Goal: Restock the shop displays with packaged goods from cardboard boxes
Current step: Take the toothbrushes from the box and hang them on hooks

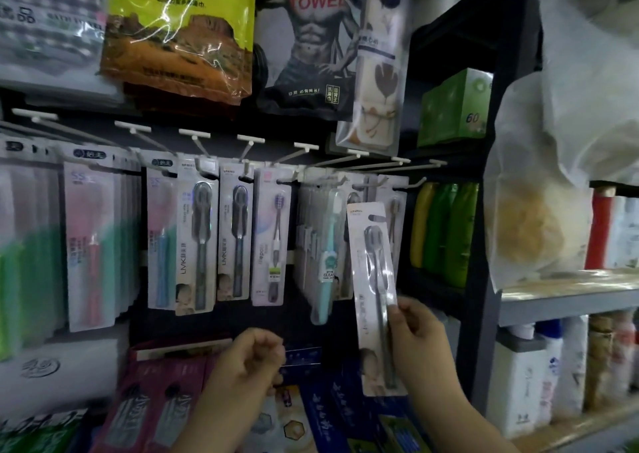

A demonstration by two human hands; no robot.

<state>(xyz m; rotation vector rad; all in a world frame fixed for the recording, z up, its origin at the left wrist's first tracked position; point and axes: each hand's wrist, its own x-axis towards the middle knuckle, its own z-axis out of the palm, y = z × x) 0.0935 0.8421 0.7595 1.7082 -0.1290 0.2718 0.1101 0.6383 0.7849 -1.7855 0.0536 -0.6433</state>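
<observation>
My right hand [420, 340] pinches a carded grey toothbrush pack [375, 279] near its lower half and holds it upright, slightly tilted, in front of the peg display. The pack's hang hole is just below the hooks at the right end of the rail [380, 167]. Two matching grey toothbrush packs [214, 238] hang on hooks further left. My left hand [252, 359] is lower, in front of the boxes, with its fingers curled and nothing in them.
Rows of carded toothbrushes [90, 245] fill the hooks to the left. Towel packs [179, 31] hang above. Toothpaste boxes [332, 407] lie on the shelf below my hands. Green bottles [446, 231] and a plastic bag [539, 190] stand on shelves to the right.
</observation>
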